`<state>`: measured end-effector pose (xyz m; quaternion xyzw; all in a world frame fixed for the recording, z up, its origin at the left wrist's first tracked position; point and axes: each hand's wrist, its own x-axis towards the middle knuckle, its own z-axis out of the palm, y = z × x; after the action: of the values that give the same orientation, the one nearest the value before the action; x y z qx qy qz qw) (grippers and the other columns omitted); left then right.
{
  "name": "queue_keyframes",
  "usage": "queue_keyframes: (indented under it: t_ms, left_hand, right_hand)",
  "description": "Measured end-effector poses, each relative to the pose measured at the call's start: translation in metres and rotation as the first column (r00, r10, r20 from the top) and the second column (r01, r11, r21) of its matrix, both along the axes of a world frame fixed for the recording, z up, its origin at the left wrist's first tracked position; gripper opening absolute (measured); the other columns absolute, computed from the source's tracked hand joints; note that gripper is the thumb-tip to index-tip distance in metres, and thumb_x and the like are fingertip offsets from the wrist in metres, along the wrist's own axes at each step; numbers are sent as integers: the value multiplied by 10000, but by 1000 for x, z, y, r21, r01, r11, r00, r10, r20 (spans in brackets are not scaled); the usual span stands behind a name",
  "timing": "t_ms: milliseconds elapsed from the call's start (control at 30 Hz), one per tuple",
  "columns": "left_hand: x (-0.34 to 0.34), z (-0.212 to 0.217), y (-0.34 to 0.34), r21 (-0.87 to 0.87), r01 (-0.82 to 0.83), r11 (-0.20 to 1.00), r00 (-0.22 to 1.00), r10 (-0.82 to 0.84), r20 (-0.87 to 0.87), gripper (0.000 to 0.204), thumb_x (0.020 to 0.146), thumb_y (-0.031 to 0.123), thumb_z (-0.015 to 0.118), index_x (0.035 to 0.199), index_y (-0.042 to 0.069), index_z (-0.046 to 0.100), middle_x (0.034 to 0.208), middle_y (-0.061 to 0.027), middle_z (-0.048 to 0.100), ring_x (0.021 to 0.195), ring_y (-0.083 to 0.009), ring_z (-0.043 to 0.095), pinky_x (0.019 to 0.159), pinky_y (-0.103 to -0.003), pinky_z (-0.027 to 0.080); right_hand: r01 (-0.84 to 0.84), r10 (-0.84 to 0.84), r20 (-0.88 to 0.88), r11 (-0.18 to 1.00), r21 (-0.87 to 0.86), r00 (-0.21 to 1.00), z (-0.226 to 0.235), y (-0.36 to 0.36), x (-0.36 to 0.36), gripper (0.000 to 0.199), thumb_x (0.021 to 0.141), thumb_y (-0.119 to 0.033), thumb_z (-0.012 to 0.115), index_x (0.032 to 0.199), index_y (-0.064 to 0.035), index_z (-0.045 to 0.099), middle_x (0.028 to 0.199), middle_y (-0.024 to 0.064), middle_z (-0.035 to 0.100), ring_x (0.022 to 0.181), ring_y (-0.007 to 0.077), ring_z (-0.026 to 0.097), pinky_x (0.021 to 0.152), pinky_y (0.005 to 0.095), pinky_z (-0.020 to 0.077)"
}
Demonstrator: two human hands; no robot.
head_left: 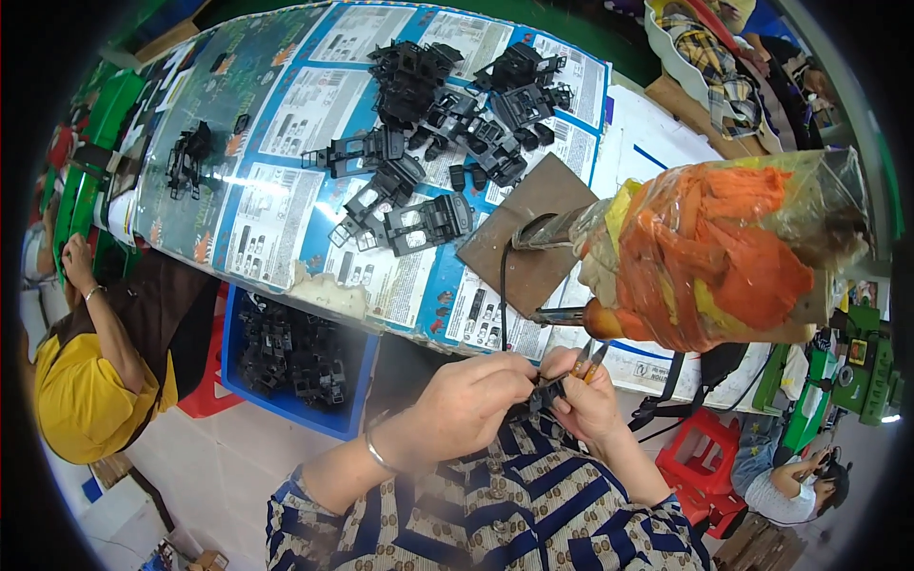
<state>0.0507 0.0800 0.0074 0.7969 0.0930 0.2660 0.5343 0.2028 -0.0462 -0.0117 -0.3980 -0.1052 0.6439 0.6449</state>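
Observation:
Close to my body, both hands meet around a small black plastic part (pixel 544 394), partly covered by my fingers. My left hand (pixel 466 402), with a metal bangle at the wrist, pinches the part from the left side. On the other side, my right hand (pixel 592 407) is closed, its fingers curled against the part. A slim tool with two dark pointed tips (pixel 592 360) sticks up from the right hand; its exact kind is unclear. Beyond them, many black plastic frames (pixel 419 224) lie in a loose heap on the table.
A post wrapped in orange and yellow plastic (pixel 709 257) rises at right, a metal-tipped rod (pixel 560 316) beside it. A brown board (pixel 533 228) lies on the sheet-covered table (pixel 295 224). Below its edge stands a blue bin (pixel 357 419) of black parts. A co-worker (pixel 90 371) sits left.

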Motion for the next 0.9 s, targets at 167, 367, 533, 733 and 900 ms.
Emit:
queue_keyframes:
  t_ms: [167, 367, 533, 733, 900]
  left_hand:
    - [-12, 2, 3, -148, -64, 987, 992, 46, -117, 257, 734, -29, 587, 988, -11, 546, 898, -126, 584, 807, -251, 586, 712, -306, 477]
    - [-26, 4, -11, -358, -99, 928, 988, 48, -148, 380, 763, 80, 650, 1115, -4, 534, 954, -120, 594, 813, -213, 592, 734, -304, 462]
    - [-33, 6, -14, -137, -49, 989, 983, 24, -183, 431, 664, 134, 748, 1045, 22, 580, 860, -95, 641, 758, -231, 616, 678, -305, 461]
    - [-40, 6, -19, -64, -107, 992, 974, 92, -207, 321, 642, 70, 750, 929, 16, 618, 793, -97, 643, 698, -226, 615, 623, -295, 469]
    - [-49, 11, -27, -264, -161, 951, 943, 69, -326, 257, 667, 21, 713, 910, 16, 627, 793, -98, 647, 688, -192, 619, 617, -269, 484]
  right_hand:
    - [126, -130, 141, 991, 38, 981, 2, -5, -14, 84, 855, -68, 548, 916, -33, 503, 837, 57, 470, 565, 85, 438, 546, 221, 385]
    - [91, -91, 82, 996, 5, 992, -3, -13, -24, 64, 859, -13, 488, 920, -11, 506, 841, 56, 511, 657, 103, 500, 620, 234, 424]
    - [43, -28, 179, 996, -78, 984, -6, -23, -28, 74, 866, -6, 480, 935, 1, 507, 865, 61, 526, 656, 103, 521, 619, 227, 439]
    - [-175, 240, 340, 962, -211, 909, 13, -28, -16, 132, 862, -48, 496, 979, 5, 527, 882, 52, 534, 663, 95, 517, 620, 221, 429]
    - [-285, 251, 836, 951, -120, 487, 22, -28, 3, 211, 820, -133, 505, 949, 20, 573, 758, 126, 538, 699, 217, 526, 644, 288, 422]
